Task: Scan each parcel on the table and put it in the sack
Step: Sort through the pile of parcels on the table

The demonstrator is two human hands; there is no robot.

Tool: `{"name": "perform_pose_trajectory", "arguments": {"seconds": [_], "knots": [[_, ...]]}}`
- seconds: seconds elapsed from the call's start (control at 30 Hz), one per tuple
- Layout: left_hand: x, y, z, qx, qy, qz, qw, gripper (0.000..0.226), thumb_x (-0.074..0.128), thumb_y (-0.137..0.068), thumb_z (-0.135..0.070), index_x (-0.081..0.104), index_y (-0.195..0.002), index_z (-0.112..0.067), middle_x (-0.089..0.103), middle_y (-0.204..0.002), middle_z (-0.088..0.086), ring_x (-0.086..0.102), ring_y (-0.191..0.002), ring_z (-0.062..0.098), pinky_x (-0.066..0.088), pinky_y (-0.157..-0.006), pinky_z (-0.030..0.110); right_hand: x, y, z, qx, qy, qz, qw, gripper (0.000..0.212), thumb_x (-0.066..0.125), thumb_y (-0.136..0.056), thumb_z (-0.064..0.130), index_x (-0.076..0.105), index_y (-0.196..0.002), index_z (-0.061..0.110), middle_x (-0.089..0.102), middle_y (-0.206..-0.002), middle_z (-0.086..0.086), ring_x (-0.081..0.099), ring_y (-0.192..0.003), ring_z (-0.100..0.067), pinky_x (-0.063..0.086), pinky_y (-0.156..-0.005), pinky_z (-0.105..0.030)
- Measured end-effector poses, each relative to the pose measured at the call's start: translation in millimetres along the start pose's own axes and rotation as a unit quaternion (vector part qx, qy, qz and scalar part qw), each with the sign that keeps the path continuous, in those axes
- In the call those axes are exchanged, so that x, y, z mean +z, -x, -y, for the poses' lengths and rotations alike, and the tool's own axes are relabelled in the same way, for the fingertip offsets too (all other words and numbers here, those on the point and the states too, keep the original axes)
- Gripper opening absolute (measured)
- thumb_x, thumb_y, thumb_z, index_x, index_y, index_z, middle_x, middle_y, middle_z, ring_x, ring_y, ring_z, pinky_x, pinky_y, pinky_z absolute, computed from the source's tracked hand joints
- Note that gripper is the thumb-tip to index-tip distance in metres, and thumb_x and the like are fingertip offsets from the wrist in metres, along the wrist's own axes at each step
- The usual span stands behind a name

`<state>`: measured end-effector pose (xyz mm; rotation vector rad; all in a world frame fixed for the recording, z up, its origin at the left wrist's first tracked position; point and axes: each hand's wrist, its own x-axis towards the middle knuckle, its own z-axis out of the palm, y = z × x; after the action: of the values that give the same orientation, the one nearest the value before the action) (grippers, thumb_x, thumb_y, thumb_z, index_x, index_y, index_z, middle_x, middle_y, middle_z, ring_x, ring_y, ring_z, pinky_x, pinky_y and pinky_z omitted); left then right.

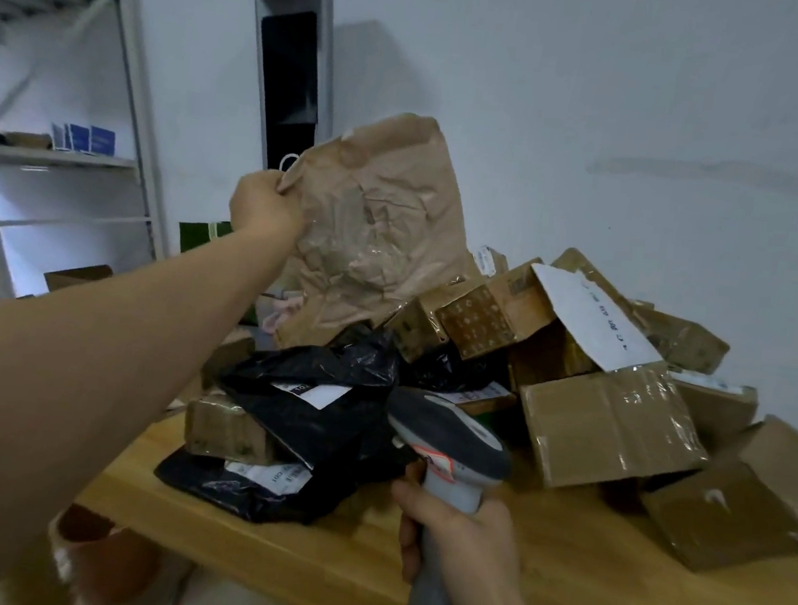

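As left hand [262, 204] pinches crumpled brown paper parcel [376, 212] above wooden table [553, 600], right hand [457, 537] grips grey plastic scanner [447, 438].
Likely light, floppy; corner hold may tear.

A wooden table [555, 585] bears black poly mailers [322, 424] and taped cardboard boxes [609, 425] heaped together.

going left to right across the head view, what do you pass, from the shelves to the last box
metal shelving → left hand → brown paper parcel it grips → scanner held in the right hand → box with white label → cardboard box at the right edge
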<state>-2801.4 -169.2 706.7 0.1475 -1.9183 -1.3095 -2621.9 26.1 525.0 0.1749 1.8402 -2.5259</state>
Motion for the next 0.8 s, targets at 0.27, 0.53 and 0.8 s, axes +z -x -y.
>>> {"name": "perform_pose_trajectory", "arguments": {"seconds": [0.27,0.53,0.8], "knots": [[-76,112,2,0.096,0.066,0.017,0.993,0.020,0.054,-0.095,-0.009,0.068,-0.085,-0.019,0.063,-0.080,-0.003,0.066,-0.089,0.025,0.058,-0.083,0.040,-11,76,-4,-0.041,-0.041,-0.031,0.998,0.007,0.069,-0.080,0.000,0.063,-0.079,0.004,0.052,-0.052,-0.011,0.043,-0.039,-0.017,0.036,-0.039,-0.024],[-48,329,140,0.227,-0.028,0.350,0.909,0.034,0.056,-0.078,-0.019,0.074,-0.106,-0.016,0.064,-0.121,-0.002,0.054,-0.117,0.007,0.052,-0.094,0.045,-71,128,-32,-0.040,-0.055,-0.175,0.982,0.013,0.067,-0.081,0.000,0.058,-0.072,0.004,0.051,-0.048,-0.008,0.043,-0.041,-0.017,0.035,-0.043,-0.026],[-41,374,125,-0.120,0.078,0.244,0.959,0.028,0.059,-0.071,-0.038,0.069,-0.091,-0.021,0.056,-0.111,-0.002,0.056,-0.108,0.020,0.042,-0.094,0.029,-96,131,-49,0.009,-0.031,-0.187,0.982,0.012,0.066,-0.080,-0.002,0.059,-0.071,0.003,0.052,-0.053,-0.011,0.044,-0.042,-0.018,0.036,-0.046,-0.028]]}}
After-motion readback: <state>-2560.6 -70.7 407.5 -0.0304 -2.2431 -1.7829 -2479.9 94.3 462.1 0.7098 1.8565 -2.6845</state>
